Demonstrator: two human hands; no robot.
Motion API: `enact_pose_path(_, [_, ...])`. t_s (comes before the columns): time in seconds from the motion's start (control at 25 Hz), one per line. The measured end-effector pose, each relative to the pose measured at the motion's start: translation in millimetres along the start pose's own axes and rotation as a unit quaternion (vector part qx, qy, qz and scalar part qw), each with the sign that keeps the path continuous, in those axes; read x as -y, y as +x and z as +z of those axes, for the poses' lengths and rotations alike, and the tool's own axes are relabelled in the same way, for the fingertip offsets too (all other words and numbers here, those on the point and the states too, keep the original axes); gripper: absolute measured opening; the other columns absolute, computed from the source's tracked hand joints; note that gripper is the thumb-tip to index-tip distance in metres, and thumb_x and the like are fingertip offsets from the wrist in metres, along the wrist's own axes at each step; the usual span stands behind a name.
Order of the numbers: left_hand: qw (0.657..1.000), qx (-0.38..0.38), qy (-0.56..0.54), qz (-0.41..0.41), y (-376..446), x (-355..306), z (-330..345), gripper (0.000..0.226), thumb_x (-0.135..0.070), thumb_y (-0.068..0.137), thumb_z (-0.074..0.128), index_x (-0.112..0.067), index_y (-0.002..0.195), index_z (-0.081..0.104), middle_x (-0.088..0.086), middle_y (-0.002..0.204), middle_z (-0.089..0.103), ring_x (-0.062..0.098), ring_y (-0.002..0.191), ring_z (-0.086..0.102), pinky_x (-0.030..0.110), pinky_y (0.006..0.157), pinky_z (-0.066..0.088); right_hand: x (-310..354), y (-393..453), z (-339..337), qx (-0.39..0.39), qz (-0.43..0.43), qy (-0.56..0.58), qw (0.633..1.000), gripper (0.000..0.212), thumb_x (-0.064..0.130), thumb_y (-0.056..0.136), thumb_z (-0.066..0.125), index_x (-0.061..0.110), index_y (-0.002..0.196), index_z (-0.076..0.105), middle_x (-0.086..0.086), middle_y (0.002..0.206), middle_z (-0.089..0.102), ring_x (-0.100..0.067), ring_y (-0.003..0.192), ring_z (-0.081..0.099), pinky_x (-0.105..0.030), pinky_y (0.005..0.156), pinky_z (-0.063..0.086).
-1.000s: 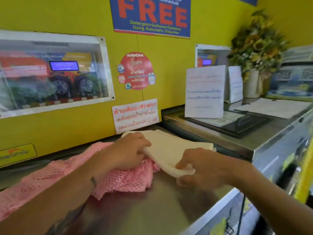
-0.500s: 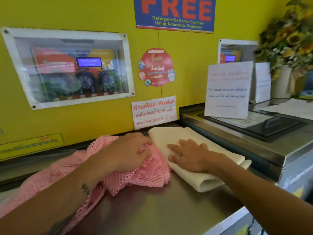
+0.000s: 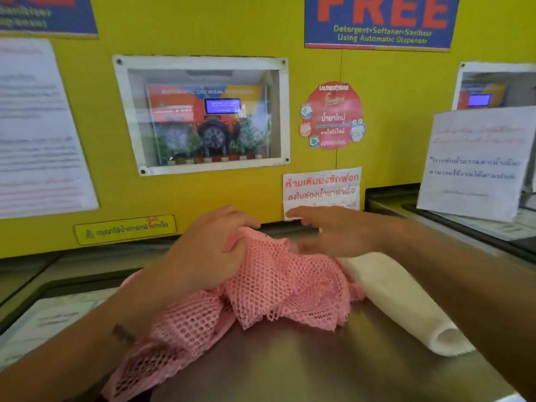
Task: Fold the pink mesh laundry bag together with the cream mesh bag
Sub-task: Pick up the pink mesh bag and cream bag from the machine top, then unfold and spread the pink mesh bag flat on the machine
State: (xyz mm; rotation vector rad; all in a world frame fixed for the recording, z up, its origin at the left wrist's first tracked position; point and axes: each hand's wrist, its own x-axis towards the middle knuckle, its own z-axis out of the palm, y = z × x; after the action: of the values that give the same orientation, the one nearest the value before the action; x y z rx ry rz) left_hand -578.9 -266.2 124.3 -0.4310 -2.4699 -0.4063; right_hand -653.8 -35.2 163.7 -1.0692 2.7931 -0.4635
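At the far left, a white printed notice (image 3: 37, 126) hangs on the yellow wall (image 3: 232, 30), and below it the steel counter (image 3: 304, 369) carries the work. The tail of the pink mesh laundry bag (image 3: 278, 288) trails off toward the lower left corner, lying loose and rumpled on the metal, while its bulk is gathered up in a heap at the centre. The left hand (image 3: 208, 253) sits on top of that heap with fingers curled into the netting, gripping a bunch of it; the wrist is bent down and the forearm runs in from the lower left. This grip looks meant to draw the pink netting over toward its partner so the two can be folded as one. Behind, a glass-fronted dispenser window (image 3: 203, 117) is set in the wall. Further right, the right hand (image 3: 336, 233) hovers flat and wide, fingers stretched leftward, holding nothing, just above where the pink edge overlaps the cream mesh bag (image 3: 403, 300). That cream bag lies already folded into a long thick strip, running toward the counter's right front edge, its left end tucked under the pink netting. The flat palm appears ready to press or smooth the layers.
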Motion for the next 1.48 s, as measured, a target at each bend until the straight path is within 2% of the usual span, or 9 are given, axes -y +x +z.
enact_pose_path(0.12, [0.997, -0.028, -0.021, -0.063, -24, 21, 16, 0.034, -0.023, 0.085, 0.052, -0.024, 0.117, 0.064, -0.009, 0.116, 0.054, 0.007, 0.11, 0.051, 0.033, 0.098, 0.043, 22, 37, 59, 0.077, -0.024, -0.043, 0.996, 0.099, 0.067, 0.074, 0.059, 0.042, 0.151, 0.002, 0.002, 0.159, 0.028, -0.027, 0.142, 0.032, -0.051, 0.113, 0.031])
enact_pose_path(0.2, [0.997, -0.006, -0.017, -0.07, -35, 26, 27, 0.041, -0.027, 0.086, 0.051, -0.023, 0.126, 0.057, -0.006, 0.127, 0.046, 0.01, 0.12, 0.045, 0.034, 0.104, 0.04, 24, 49, 91, 0.03, -0.038, -0.085, 0.995, 0.088, 0.059, 0.083, 0.05, 0.043, 0.15, -0.004, -0.009, 0.157, 0.03, -0.037, 0.142, 0.028, -0.056, 0.111, 0.031])
enact_pose_path(0.52, [0.997, -0.042, -0.036, -0.047, -33, 12, 29, 0.063, -0.034, 0.091, 0.052, -0.026, 0.148, 0.028, -0.006, 0.146, 0.031, 0.009, 0.134, 0.032, 0.02, 0.108, 0.026, 21, 33, 32, -0.118, -0.154, 0.005, 0.981, 0.044, 0.013, 0.084, 0.054, 0.032, 0.122, 0.059, 0.009, 0.112, 0.065, -0.015, 0.101, 0.059, -0.037, 0.085, 0.046])
enact_pose_path(0.68, [0.998, -0.033, -0.033, -0.052, -31, 10, 33, 0.066, -0.032, 0.087, 0.053, -0.027, 0.148, 0.029, -0.007, 0.149, 0.027, 0.005, 0.124, 0.038, 0.013, 0.103, 0.026, -6, 13, -22, -0.274, -0.086, 0.054, 0.956, 0.046, 0.003, 0.083, 0.051, 0.03, 0.119, 0.062, 0.007, 0.115, 0.067, -0.015, 0.104, 0.058, -0.031, 0.087, 0.043])
enact_pose_path(0.8, [0.998, 0.011, 0.005, -0.059, -29, 13, 42, 0.056, -0.04, 0.084, 0.047, -0.028, 0.139, 0.043, -0.009, 0.143, 0.035, 0.011, 0.121, 0.044, 0.034, 0.103, 0.04, -44, 4, -30, -0.389, 0.016, -0.087, 0.917, 0.054, 0.009, 0.079, 0.052, 0.034, 0.127, 0.057, -0.008, 0.112, 0.059, -0.033, 0.102, 0.057, -0.041, 0.085, 0.049])
enact_pose_path(0.88, [0.997, 0.031, 0.009, -0.067, -28, 14, 45, 0.055, -0.048, 0.08, 0.041, -0.029, 0.131, 0.05, -0.011, 0.136, 0.04, 0.011, 0.108, 0.052, 0.038, 0.095, 0.046, -78, 2, -4, -0.258, 0.121, -0.198, 0.938, 0.061, 0.019, 0.08, 0.054, 0.038, 0.137, 0.046, -0.013, 0.128, 0.048, -0.039, 0.12, 0.046, -0.051, 0.095, 0.047])
enact_pose_path(1.0, [0.997, 0.039, 0.012, -0.069, -28, 14, 48, 0.05, -0.046, 0.08, 0.041, -0.029, 0.125, 0.055, -0.013, 0.129, 0.044, 0.01, 0.098, 0.056, 0.038, 0.092, 0.047, -113, -8, 35, -0.022, 0.198, -0.146, 0.969, 0.071, 0.045, 0.081, 0.044, 0.043, 0.148, 0.02, -0.009, 0.159, 0.024, -0.037, 0.145, 0.02, -0.058, 0.114, 0.028])
enact_pose_path(1.28, [0.996, 0.044, 0.025, -0.077, -27, 13, 39, 0.043, -0.042, 0.082, 0.043, -0.028, 0.12, 0.059, -0.013, 0.122, 0.051, 0.01, 0.101, 0.057, 0.034, 0.088, 0.047, -84, -16, 25, -0.069, 0.201, -0.194, 0.958, 0.069, 0.049, 0.084, 0.047, 0.038, 0.147, 0.021, -0.009, 0.155, 0.027, -0.038, 0.139, 0.031, -0.062, 0.111, 0.026])
enact_pose_path(1.48, [0.996, 0.004, 0.054, -0.071, -24, 15, 14, 0.031, -0.03, 0.088, 0.05, -0.024, 0.115, 0.063, -0.011, 0.117, 0.055, 0.01, 0.108, 0.053, 0.026, 0.089, 0.041, 7, -2, 11, -0.118, 0.059, -0.213, 0.968, 0.069, 0.042, 0.085, 0.051, 0.034, 0.148, 0.022, -0.006, 0.155, 0.023, -0.036, 0.137, 0.031, -0.056, 0.109, 0.029])
